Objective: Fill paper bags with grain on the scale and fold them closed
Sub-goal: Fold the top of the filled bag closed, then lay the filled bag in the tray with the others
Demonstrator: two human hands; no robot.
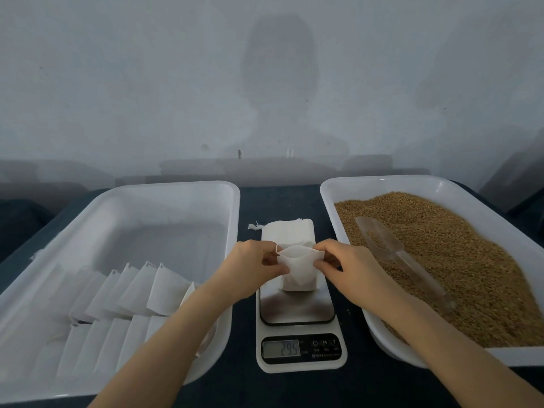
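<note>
A small white paper bag [298, 272] stands upright on the steel platform of a digital scale [297, 307], whose display shows digits near 295. My left hand [253, 266] pinches the bag's left top edge and my right hand [344, 266] pinches its right top edge, holding the mouth apart. Brown grain [459, 254] fills the white tray [329, 201] on the right. A clear plastic scoop [394, 251] lies on the grain with some grain in it, untouched by either hand.
A white tray [164, 195] on the left holds several filled, folded bags [132, 293] in rows at its near end. A stack of flat empty bags [287, 231] lies behind the scale. Everything sits on a dark table against a grey wall.
</note>
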